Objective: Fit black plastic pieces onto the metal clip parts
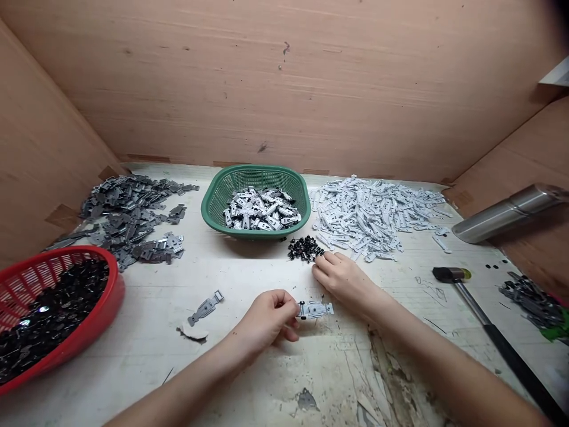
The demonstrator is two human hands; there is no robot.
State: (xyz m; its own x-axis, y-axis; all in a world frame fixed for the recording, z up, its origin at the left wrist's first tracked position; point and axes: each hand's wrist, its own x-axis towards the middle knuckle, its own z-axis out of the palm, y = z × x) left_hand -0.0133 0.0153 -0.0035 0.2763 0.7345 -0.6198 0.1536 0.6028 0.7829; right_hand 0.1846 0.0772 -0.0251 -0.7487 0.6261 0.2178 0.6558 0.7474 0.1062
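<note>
Handwritten scrawl (430, 289) on the pale tabletop (249, 270) cannot be read

The hands (272, 317) are bare, as are the slim, smooth forearms (195, 370).

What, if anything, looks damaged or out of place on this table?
The table surface is torn and stained near the right forearm, with ragged, darkened edges. Another small tear shows left of the left hand. Beside it, one grey metal plate lies alone, apart from the grey pile farther back.
</note>
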